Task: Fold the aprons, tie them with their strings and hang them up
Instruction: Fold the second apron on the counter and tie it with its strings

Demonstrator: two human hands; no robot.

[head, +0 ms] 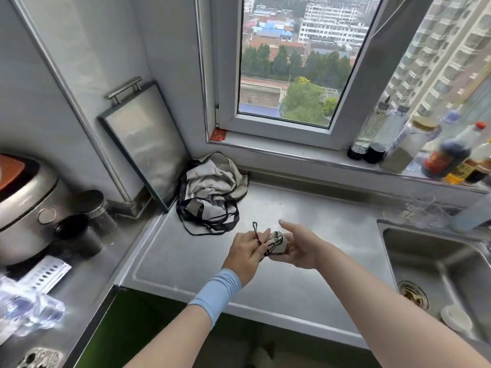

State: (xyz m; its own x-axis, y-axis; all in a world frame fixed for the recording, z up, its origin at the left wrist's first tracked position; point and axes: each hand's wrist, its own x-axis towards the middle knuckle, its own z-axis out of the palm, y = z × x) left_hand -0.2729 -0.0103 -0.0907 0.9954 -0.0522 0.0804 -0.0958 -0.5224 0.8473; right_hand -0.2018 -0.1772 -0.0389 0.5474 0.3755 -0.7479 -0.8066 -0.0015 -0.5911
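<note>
A small folded apron bundle (279, 245), beige with black strings wound round it, is held above the steel counter (305, 208). My right hand (297, 245) cradles the bundle from the right, its index finger stretched out. My left hand (248, 251) pinches a black string loop (255, 229) that sticks up from the bundle. A second apron (212, 187), grey-white with black trim and loose strings, lies crumpled in the back corner of the counter.
A steel cutting board (143, 139) leans on the left wall. A rice cooker (24, 203) and dark cups (77, 235) stand at the left. Sauce bottles (446, 152) line the window sill. The sink (438, 266) is at the right.
</note>
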